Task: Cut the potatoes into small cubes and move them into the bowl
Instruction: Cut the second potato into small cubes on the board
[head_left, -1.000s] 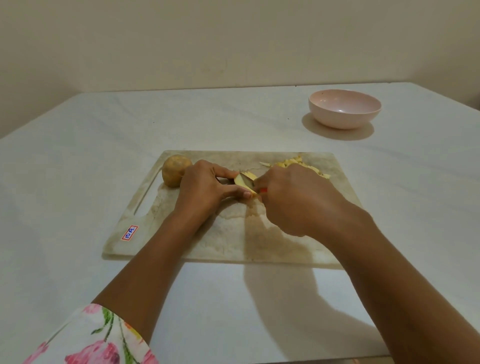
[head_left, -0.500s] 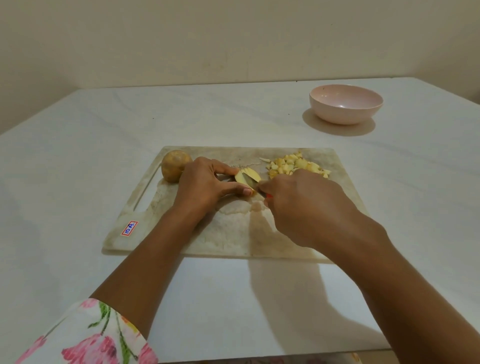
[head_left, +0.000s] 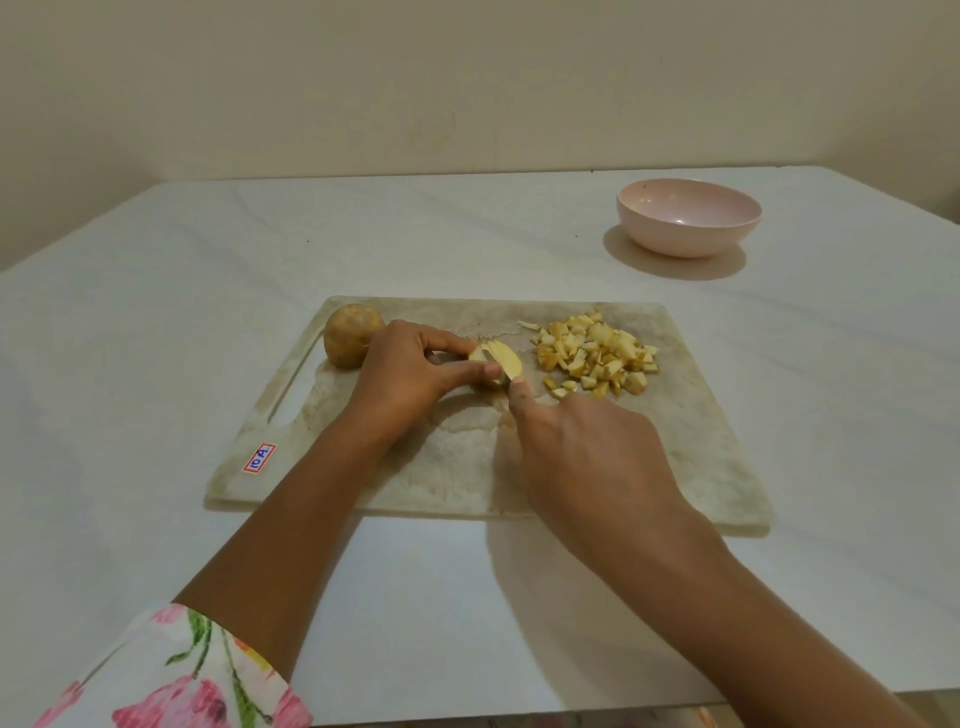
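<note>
Pinched a sliced potato half (head_left: 503, 359) with left hand (head_left: 410, 376), centre frame, on a marbled cutting board (head_left: 457, 467). Gripped seemingly a thin knife (head_left: 491, 357) in right hand (head_left: 587, 452). Saw rough cubes (head_left: 597, 353) heaped beside; smooth round bowl (head_left: 688, 244) upper right.

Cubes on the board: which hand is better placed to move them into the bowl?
Probably the right hand: it lies beside the cubes, and the bowl stands beyond them, to the right. It would need to free itself of the knife first. The left hand grips the potato piece, farther from both.
</note>
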